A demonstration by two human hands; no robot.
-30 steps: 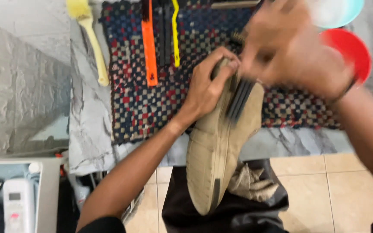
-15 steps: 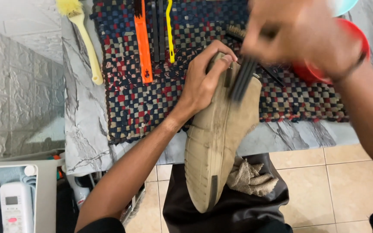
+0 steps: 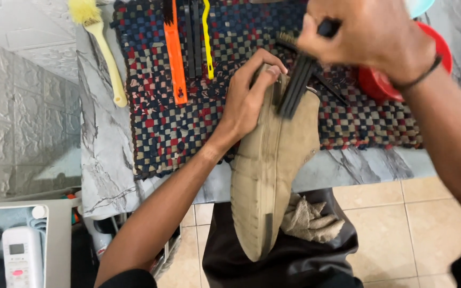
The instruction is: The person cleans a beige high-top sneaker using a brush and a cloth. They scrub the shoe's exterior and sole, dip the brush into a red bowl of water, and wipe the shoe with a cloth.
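Note:
A tan suede shoe (image 3: 270, 170) lies on its side, sole edge up, with its toe over my lap and its heel end over a woven checkered mat (image 3: 161, 117). My left hand (image 3: 249, 98) grips the shoe near its opening. My right hand (image 3: 369, 37) holds a black brush (image 3: 297, 88) whose head rests against the shoe's upper by the heel.
On the mat lie an orange tool (image 3: 176, 58), dark brushes (image 3: 193, 37) and a yellow-handled tool (image 3: 207, 40). A yellow brush (image 3: 102, 48) sits on the marble-patterned table (image 3: 102, 160). A red bowl (image 3: 380, 82) is at right. A beige cloth (image 3: 308, 221) rests on my lap; a remote control (image 3: 20, 256) lower left.
The brush has shifted slightly along the shoe's heel area, and my right hand has moved up and to the right. The left hand keeps its grip on the shoe.

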